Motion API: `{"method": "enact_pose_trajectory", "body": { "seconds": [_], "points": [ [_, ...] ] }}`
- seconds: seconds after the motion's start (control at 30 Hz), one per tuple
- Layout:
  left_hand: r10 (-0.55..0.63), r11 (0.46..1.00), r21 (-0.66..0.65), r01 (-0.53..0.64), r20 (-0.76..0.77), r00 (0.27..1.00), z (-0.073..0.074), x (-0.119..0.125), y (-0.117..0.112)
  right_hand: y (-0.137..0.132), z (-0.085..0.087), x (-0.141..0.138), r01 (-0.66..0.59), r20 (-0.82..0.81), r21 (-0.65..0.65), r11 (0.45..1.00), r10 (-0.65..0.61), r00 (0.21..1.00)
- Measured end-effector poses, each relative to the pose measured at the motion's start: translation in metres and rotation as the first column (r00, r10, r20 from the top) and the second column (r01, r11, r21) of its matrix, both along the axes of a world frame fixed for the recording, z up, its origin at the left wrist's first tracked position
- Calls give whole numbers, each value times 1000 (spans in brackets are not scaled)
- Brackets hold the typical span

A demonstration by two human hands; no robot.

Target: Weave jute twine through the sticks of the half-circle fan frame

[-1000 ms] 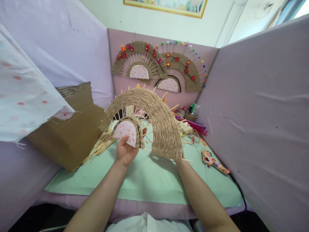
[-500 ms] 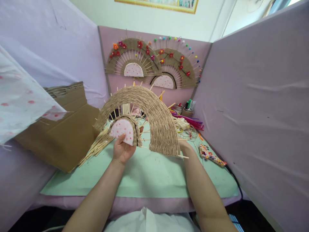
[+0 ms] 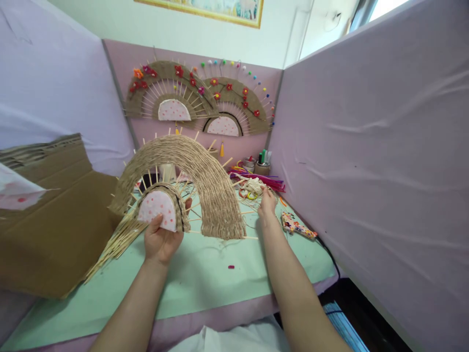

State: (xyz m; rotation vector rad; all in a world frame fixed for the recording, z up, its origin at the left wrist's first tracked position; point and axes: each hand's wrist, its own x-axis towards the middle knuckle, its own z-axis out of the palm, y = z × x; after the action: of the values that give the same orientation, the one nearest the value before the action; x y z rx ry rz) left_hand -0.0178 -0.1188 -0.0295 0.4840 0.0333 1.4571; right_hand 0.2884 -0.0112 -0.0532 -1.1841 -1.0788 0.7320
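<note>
My left hand grips the pink dotted half-disc at the base of a woven twine fan, holding it upright above the green mat. Bare wooden sticks poke out of the fan's arch. My right hand is stretched out past the fan's right edge to a tangle of twine and wire on the mat. Its fingers curl down onto that tangle; what they hold, if anything, is hidden.
Two finished fans with red flowers hang on the back panel. Cardboard sheets and a bundle of sticks lie left. Cups of pens, pink pipe cleaners, a patterned tool and a small bead are on the mat.
My right hand has come out from behind the fan's right side and moved forward to the twine tangle. The view has turned to the right; the left hand keeps its hold.
</note>
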Motion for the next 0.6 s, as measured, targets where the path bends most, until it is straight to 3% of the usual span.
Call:
{"method": "enact_pose_trajectory", "body": {
  "seconds": [0.1, 0.2, 0.27, 0.33, 0.37, 0.43, 0.5, 0.53, 0.6],
  "points": [
    [-1, 1000, 7, 2, -23, 1000, -2, 0, 1, -4, 8, 0, 207, -112, 19, 978, -204, 973],
    [-8, 1000, 6, 8, -43, 999, -2, -1, 1, -20, 25, -10, 250, -196, 68, 966, -233, 952],
    [-21, 1000, -5, 21, -48, 999, -2, -1, 2, -45, 43, -15, 80, -89, 129, 988, -69, 994],
    [-22, 1000, -12, 21, -37, 999, -1, 0, 2, -82, 64, -12, -168, 183, 142, 975, 141, 973],
    [-19, 1000, -15, 19, -29, 999, -1, 0, 1, -103, 73, -7, -246, 321, 111, 963, 200, 926],
    [-17, 1000, -21, 17, -19, 1000, 0, 1, 1, -145, 89, 11, -387, 574, -90, 918, 365, 733],
    [-30, 999, -38, 29, -25, 999, 2, 2, -1, -179, 99, 33, -491, 650, -375, 786, 601, 466],
    [-37, 998, -52, 35, -31, 999, 3, 3, -2, -191, 101, 42, -484, 661, -451, 750, 645, 383],
    [-42, 996, -81, 39, -42, 998, 4, 4, -3, -203, 100, 54, -411, 707, -446, 795, 594, 383]
  ]
}}
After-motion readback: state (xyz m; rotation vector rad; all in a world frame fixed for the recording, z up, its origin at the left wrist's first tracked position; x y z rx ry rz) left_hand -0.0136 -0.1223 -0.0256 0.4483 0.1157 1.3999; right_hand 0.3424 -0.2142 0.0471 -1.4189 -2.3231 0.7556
